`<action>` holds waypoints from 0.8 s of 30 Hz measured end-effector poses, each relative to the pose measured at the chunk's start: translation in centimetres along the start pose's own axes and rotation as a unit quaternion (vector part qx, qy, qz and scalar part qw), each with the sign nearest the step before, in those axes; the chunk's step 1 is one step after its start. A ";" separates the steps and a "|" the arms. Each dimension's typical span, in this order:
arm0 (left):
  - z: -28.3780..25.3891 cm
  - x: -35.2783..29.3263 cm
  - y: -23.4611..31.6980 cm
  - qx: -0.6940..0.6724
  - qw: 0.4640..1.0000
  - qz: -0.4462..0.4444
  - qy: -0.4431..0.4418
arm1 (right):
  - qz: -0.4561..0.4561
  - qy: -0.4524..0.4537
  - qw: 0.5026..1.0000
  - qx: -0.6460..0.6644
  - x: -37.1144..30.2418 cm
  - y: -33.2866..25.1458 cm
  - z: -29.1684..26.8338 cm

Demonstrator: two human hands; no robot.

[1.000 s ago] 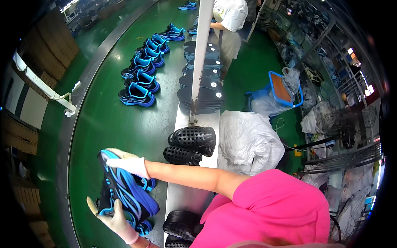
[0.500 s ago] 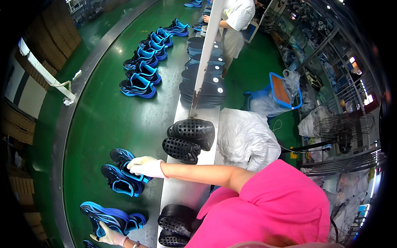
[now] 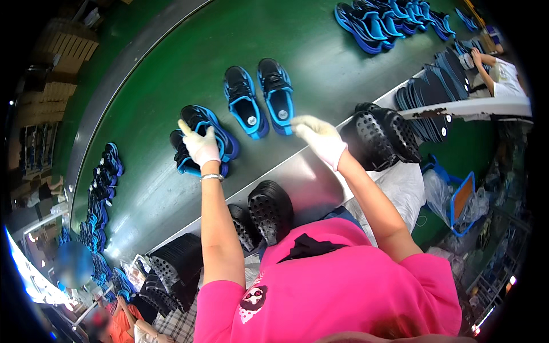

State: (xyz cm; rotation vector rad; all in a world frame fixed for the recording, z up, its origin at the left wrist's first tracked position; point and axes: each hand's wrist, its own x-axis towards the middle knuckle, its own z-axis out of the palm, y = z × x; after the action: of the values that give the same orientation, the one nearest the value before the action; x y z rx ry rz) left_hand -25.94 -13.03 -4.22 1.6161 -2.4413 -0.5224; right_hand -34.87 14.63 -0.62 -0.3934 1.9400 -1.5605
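Note:
Both my hands wear pale gloves. My left hand (image 3: 200, 146) is over a pair of black and blue sneakers, its index finger and thumb spread apart. One sneaker (image 3: 224, 130) of that pair leans on its side against the other sneaker (image 3: 178, 150), which the hand partly covers. To the right, a second pair stands upright with toes away from me: a left-hand sneaker (image 3: 245, 103) and a right-hand sneaker (image 3: 277, 94), each with a round pale label on its insole. My right hand (image 3: 320, 137) reaches out beside the heel of the latter, fingers stretched and slightly blurred.
Black perforated shoe-shaped pieces (image 3: 270, 208) lie along the metal ledge (image 3: 309, 177), with more (image 3: 380, 137) at right. Stacked dark insoles (image 3: 432, 88) stand beyond. Rows of sneakers (image 3: 380, 23) sit on the green belt (image 3: 171, 68). A co-worker (image 3: 506, 77) is at far right.
The view has swung round, so the belt now runs diagonally. My right hand has drawn back from the second pair to its heel side. My left hand stays at the first pair.

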 end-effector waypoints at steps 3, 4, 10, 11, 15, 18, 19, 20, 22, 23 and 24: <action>-0.5 -1.6 -1.4 -0.019 0.998 0.055 0.000 | -0.070 -0.025 0.980 -0.184 -0.1 -0.1 2.1; -1.5 -2.4 -1.1 -0.017 0.993 0.106 0.042 | -0.091 -0.037 0.964 -0.249 -0.1 -0.6 2.6; -7.4 -10.5 -4.4 -0.173 0.968 0.179 0.022 | -0.242 -0.003 0.832 -0.500 3.6 0.8 7.3; -8.3 -12.0 -5.5 -0.141 0.968 0.207 0.023 | -0.222 -0.029 0.820 -0.527 4.3 1.7 7.9; -11.2 -16.6 -8.7 -0.081 0.972 0.217 -0.038 | -0.134 -0.102 0.788 -0.593 7.6 2.5 7.3; -13.0 -19.9 -11.8 -0.044 0.965 0.214 -0.142 | -0.175 -0.107 0.816 -0.541 7.0 2.0 4.9; -13.6 -20.9 -12.0 -0.001 0.959 0.220 -0.177 | -0.188 -0.106 0.794 -0.568 6.6 2.0 4.4; -14.2 -21.9 -11.9 0.042 0.949 0.227 -0.214 | -0.200 -0.102 0.772 -0.595 6.1 2.0 4.3; -13.4 -23.4 -12.5 0.072 0.939 0.214 -0.258 | -0.266 -0.037 0.779 -0.567 4.8 2.4 4.9; -12.9 -23.8 -13.3 0.073 0.938 0.228 -0.252 | -0.297 -0.001 0.780 -0.551 4.1 2.4 5.1; -12.5 -24.2 -14.0 0.073 0.935 0.244 -0.246 | -0.289 -0.009 0.787 -0.545 3.2 2.3 5.4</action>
State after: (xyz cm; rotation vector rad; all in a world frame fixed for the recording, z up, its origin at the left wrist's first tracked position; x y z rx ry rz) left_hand -0.20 1.71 3.30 0.9198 -3.1707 -0.7381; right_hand -33.62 9.17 -4.32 -1.5779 2.6840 -0.4773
